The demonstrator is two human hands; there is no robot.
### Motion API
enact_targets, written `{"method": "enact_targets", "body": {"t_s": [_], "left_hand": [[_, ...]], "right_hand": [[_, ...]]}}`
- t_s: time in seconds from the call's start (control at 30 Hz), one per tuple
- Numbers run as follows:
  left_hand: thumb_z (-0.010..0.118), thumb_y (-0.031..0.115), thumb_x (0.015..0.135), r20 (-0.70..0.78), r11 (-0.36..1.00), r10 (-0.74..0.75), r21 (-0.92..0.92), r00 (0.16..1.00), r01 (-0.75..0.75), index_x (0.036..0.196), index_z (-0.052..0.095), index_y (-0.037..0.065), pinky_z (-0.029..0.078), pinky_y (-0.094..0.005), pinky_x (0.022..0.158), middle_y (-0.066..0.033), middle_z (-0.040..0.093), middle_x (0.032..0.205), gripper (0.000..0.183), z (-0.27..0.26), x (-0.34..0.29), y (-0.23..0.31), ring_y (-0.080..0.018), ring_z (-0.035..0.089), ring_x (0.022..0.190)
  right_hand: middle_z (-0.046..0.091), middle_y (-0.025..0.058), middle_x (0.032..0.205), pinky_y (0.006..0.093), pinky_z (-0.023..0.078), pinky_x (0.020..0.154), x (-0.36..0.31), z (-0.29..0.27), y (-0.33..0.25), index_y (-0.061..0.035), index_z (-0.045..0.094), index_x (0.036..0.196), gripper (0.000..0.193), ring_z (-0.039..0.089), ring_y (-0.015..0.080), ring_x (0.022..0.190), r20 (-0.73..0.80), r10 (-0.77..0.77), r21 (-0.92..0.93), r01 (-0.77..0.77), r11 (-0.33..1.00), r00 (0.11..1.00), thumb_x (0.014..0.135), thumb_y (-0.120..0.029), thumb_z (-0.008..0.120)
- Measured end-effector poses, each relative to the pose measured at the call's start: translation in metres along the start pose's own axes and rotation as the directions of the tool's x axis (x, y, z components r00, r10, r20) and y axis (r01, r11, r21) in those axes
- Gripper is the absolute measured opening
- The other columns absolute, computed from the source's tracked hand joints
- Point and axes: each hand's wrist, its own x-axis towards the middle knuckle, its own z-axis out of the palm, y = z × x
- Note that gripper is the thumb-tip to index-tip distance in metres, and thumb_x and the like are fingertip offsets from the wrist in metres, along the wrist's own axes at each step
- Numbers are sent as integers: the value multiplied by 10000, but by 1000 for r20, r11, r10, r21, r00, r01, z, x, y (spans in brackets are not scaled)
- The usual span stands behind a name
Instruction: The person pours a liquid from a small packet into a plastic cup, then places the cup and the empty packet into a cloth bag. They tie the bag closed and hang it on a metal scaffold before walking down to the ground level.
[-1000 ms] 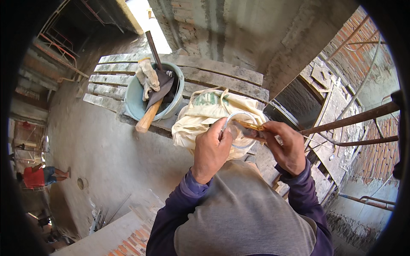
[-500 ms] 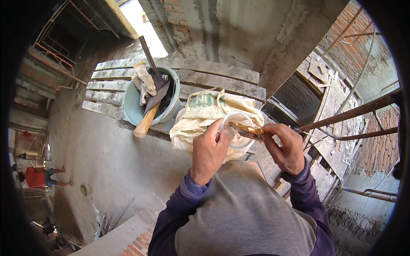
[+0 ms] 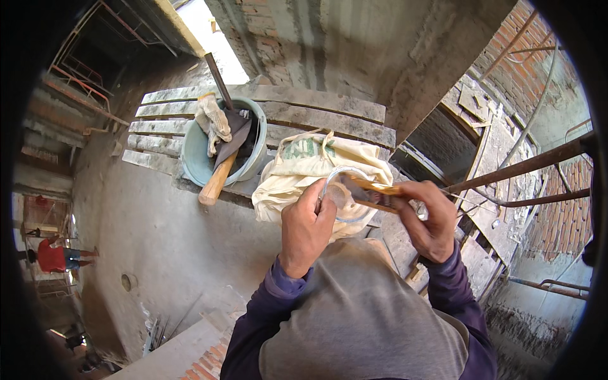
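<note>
One bluish bucket (image 3: 196, 151) holds one wooden handle (image 3: 220, 179) and at least one glove (image 3: 213, 118); one cream bag (image 3: 273, 189) bears green print (image 3: 300, 149). Before it, the left hand (image 3: 308, 221) has fingers clamped on one clear round container (image 3: 350, 220); over that, the right hand (image 3: 429, 218) pinches one blurred golden strip (image 3: 381, 189).

Reading my remote feed as a dial, I have a grey slatted wooden bench (image 3: 310, 101) at eleven o'clock, a pale-blue round plastic bucket (image 3: 193, 158) on it at ten, and a cream cloth bag (image 3: 272, 199) mid-dial, just beside the bucket. In the bucket I see a whitish knitted glove (image 3: 214, 119), with a tan cylindrical wooden handle (image 3: 218, 180) jutting out at its seven o'clock. Before the bag I have a clear round container (image 3: 337, 193), the bare left hand (image 3: 307, 225) at its eight o'clock, and a gold-toned flat strip (image 3: 380, 189) running toward its three o'clock into the bare right hand (image 3: 432, 218).
</note>
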Motion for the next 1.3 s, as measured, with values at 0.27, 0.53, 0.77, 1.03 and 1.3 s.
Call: {"method": "enact_targets", "body": {"t_s": [0.27, 0.53, 0.77, 1.03, 1.3], "left_hand": [[639, 91, 944, -3, 997, -74, -37, 997, 74, 1247, 670, -57, 531, -368, 637, -224, 680, 758, 339, -1, -2, 8, -261, 691, 636], [638, 89, 944, 16, 999, -39, 18, 999, 38, 1264, 665, -48, 533, -383, 628, -228, 676, 758, 348, -1, -1, 12, -283, 695, 637], [628, 71, 955, 15, 1000, 26, -17, 1000, -26, 1280, 666, -50, 480, -306, 544, -106, 642, 661, 349, 0, 14, 12, -126, 600, 555], [620, 126, 954, -4, 996, 81, -35, 997, -81, 1238, 688, -20, 485, -370, 563, -199, 612, 675, 327, -1, 60, 29, -219, 619, 559], [574, 126, 970, 117, 996, 75, -53, 990, -70, 1247, 695, -5, 485, -317, 520, -98, 647, 646, 330, 4, 119, 38, -109, 602, 516]], "right_hand": [[728, 138, 909, 359, 532, 703, -2, 0, -5, 0, 700, 1175, 314, 679, 260, 770, -60, 16, 20, -15, 1000, 998, 868, 54, 734], [715, 122, 870, 363, 508, 665, -1, -5, -6, 1, 703, 1185, 337, 657, 266, 732, -54, -25, -57, 22, 998, 998, 856, 69, 719], [695, 129, 857, 359, 513, 673, 3, -4, -6, -4, 715, 1177, 330, 656, 265, 741, -61, -6, -63, 2, 998, 998, 856, 74, 719], [706, 119, 926, 297, 540, 753, 24, -2, 6, 16, 709, 1183, 304, 682, 192, 799, -176, 42, -37, -49, 998, 984, 890, 95, 696], [741, 152, 1015, 321, 561, 835, 51, 3, 37, 23, 705, 1187, 267, 728, 223, 927, -220, 63, -99, -87, 991, 973, 923, 60, 684]]}}
